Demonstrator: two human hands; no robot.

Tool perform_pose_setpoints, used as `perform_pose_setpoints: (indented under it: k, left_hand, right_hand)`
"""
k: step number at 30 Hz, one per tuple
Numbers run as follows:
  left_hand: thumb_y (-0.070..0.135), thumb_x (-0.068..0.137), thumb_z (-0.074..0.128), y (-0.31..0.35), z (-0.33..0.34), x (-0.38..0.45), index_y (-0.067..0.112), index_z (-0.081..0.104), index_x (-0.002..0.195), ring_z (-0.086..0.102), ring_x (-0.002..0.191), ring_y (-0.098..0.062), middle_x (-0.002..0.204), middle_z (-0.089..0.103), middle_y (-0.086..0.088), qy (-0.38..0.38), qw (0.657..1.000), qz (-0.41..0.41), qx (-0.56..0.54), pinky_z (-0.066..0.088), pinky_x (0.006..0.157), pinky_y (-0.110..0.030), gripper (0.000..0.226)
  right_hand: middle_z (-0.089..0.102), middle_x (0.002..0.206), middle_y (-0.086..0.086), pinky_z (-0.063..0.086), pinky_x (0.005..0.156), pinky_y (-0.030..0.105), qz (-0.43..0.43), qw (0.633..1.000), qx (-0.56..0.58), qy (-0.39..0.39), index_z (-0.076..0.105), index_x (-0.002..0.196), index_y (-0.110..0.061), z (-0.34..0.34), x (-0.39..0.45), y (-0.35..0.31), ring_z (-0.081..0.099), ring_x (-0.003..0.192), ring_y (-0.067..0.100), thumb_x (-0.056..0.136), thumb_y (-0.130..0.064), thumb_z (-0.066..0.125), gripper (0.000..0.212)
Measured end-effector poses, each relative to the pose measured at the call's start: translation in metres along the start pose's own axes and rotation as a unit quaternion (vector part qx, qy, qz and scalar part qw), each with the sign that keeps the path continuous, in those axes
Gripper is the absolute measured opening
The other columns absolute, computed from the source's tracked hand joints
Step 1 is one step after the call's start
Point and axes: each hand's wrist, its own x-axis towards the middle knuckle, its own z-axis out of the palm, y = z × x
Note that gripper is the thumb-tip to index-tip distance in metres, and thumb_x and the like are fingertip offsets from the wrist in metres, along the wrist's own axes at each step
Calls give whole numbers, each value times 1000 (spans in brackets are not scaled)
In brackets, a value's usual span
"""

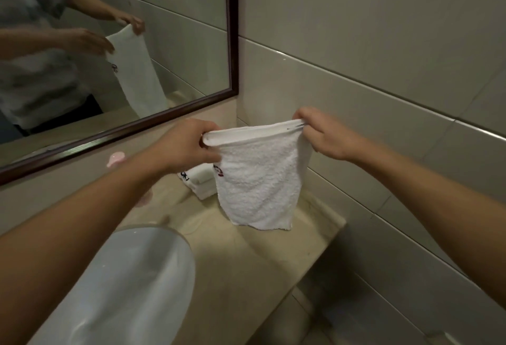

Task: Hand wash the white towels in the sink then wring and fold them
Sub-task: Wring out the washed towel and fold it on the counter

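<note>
A white towel (257, 180) with a small red and dark logo hangs folded in the air above the beige counter. My left hand (189, 144) pinches its upper left corner and my right hand (323, 133) pinches the upper right corner, so the top edge is stretched between them. Behind it a folded white towel (201, 180) with the same logo lies on the counter near the wall. The white sink (131, 276) sits at the lower left, partly hidden by my left forearm.
The beige counter (246, 262) ends at a front edge on the right with the floor below. A dark-framed mirror (232, 43) hangs on the tiled wall. A pink object (116, 158) lies by the wall on the left.
</note>
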Motion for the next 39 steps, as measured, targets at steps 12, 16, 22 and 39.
perform_pose_setpoints:
  k: [12, 16, 22, 39]
  left_hand:
    - [35, 99, 55, -8, 41, 12, 22, 64, 110, 70, 92, -18, 99, 73, 2, 152, 911, -102, -369, 60, 75, -33, 19]
    - [44, 98, 53, -8, 43, 24, 27, 61, 97, 68, 92, -23, 98, 70, -1, 184, 942, -93, -266, 59, 78, -45, 18]
    - [36, 98, 56, 9, 15, 41, 12, 64, 101, 65, 84, -17, 98, 70, -11, 271, 923, -33, -270, 56, 77, -49, 26]
    - [29, 99, 55, -56, 186, -125, 18, 60, 81, 60, 58, -4, 68, 63, 10, 76, 954, -80, -279, 39, 51, -10, 22]
  right_hand:
    - [73, 98, 16, 52, 79, 41, 50, 995, -63, 54, 71, 103, -15, 17, 26, 7, 67, 97, 38, 100, -28, 58, 19]
    - [72, 101, 16, 51, 81, 42, 92, 992, -56, 61, 69, 107, -16, 25, 32, 14, 65, 100, 38, 100, -31, 56, 21]
    - [61, 114, 18, 35, 76, 36, 112, 961, -30, 251, 66, 117, -13, 16, 39, 1, 56, 106, 38, 101, -28, 55, 25]
    - [69, 87, -16, 54, 69, 37, 231, 947, 221, 15, 62, 107, -36, 155, -157, 0, 66, 77, 8, 81, -18, 80, 36]
